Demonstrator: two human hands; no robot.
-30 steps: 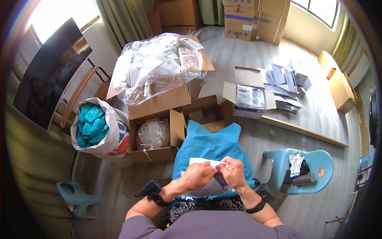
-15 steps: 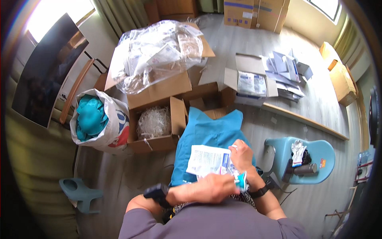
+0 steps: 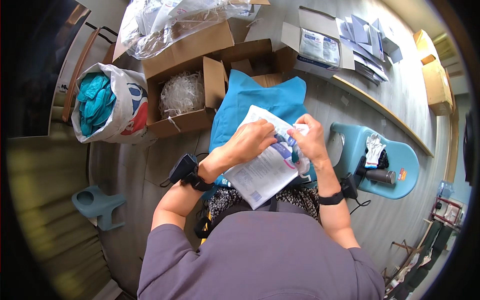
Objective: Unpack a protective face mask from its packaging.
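Observation:
My left hand (image 3: 251,141) is closed on a white plastic packet (image 3: 261,174) with blue and pink print, held over my lap. Another white printed part (image 3: 260,114) shows beyond that hand; I cannot tell whether it belongs to the same packet. My right hand (image 3: 311,139) is closed on crumpled white film (image 3: 302,162) at the packet's right end. A small teal piece (image 3: 295,156) shows within this film. Beneath the packet, a blue apron-like cloth (image 3: 232,107) covers my knees. Dark bands with boxy devices sit on both wrists.
On the left stand a white sack (image 3: 127,95) of teal pieces (image 3: 95,107) and a carton (image 3: 177,125) holding clear shredded filler (image 3: 182,95). An open box (image 3: 317,65) of packets stands ahead. A blue stool (image 3: 407,170) at right bears gloves (image 3: 374,150) and a dark flask (image 3: 381,176).
My left hand has moved from near my right wrist to the packet's left side. The packet has turned and come closer to my body. The view has tilted downward.

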